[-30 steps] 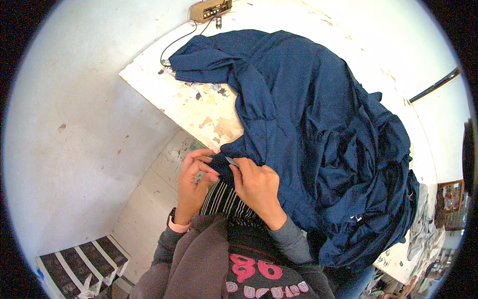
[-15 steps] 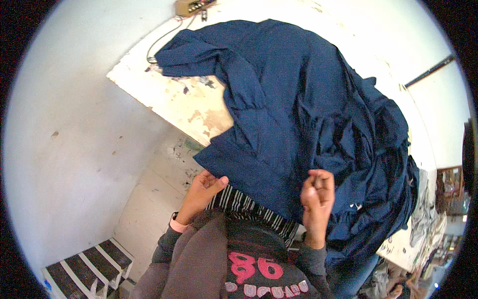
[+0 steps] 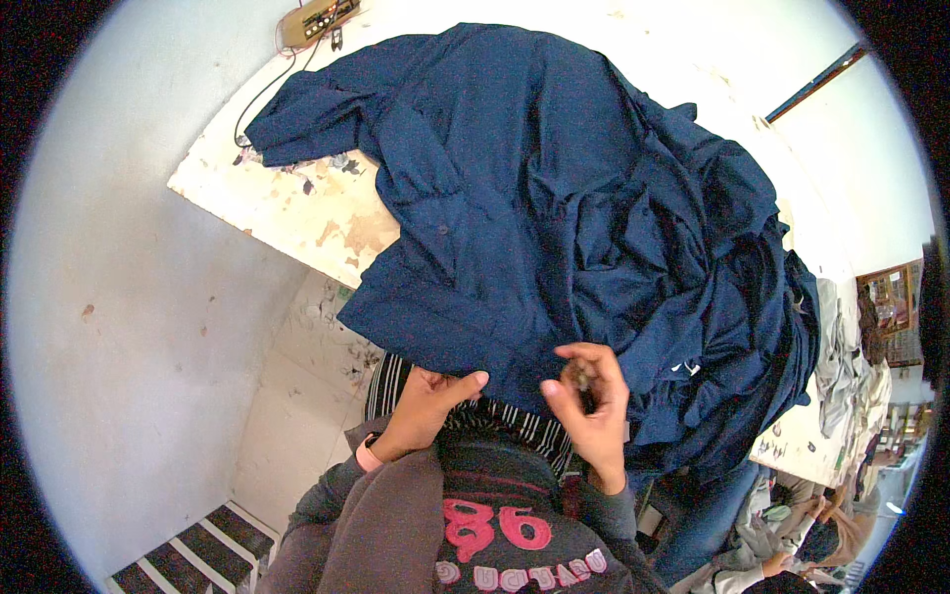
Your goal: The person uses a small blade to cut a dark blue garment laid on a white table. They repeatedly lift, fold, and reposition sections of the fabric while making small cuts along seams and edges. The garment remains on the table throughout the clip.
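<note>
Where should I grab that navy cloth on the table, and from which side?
I'd probably pinch the navy cloth by its near edge, from the near side: it lies fairly flat there and reaches past the table, while the right part is bunched in folds. The left hand is at that edge.

A scuffed pale wall flanks a worn white bench, brightly lit, above a light floor with dark marks.

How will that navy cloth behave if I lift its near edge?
The navy cloth will probably flop: it lies in loose, soft folds. It may drag unevenly, as much of it is bunched toward the right. Its near corner could sag, since it overhangs the table.
</note>
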`<action>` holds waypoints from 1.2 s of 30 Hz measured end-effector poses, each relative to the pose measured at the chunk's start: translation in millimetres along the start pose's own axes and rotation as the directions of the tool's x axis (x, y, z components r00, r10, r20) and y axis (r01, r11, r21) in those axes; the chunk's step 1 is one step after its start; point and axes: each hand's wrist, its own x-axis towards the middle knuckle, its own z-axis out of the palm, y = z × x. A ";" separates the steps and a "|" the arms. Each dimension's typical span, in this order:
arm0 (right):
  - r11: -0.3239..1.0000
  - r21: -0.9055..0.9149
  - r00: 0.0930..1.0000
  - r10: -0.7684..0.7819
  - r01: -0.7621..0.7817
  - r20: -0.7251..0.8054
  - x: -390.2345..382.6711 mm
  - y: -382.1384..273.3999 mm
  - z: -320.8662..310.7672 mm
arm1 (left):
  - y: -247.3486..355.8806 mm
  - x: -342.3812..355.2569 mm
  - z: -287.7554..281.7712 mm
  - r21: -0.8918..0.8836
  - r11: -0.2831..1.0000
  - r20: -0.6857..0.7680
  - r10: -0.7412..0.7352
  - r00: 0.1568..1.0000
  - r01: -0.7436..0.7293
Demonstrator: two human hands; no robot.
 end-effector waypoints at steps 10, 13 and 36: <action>0.976 -0.178 0.992 -0.121 0.122 0.016 29.4 18.5 29.8 | 13.8 -5.4 -1.1 0.049 0.994 -0.036 0.103 0.994 -0.101; 0.899 -0.411 0.989 -0.128 0.149 0.079 29.5 23.0 30.4 | 23.9 5.7 -7.5 -0.165 0.957 -0.035 0.235 0.971 -0.237; 0.869 -0.344 0.934 -0.346 0.356 0.093 66.4 -14.9 59.3 | 39.3 4.1 -10.5 -0.451 0.888 0.104 0.151 0.983 -0.089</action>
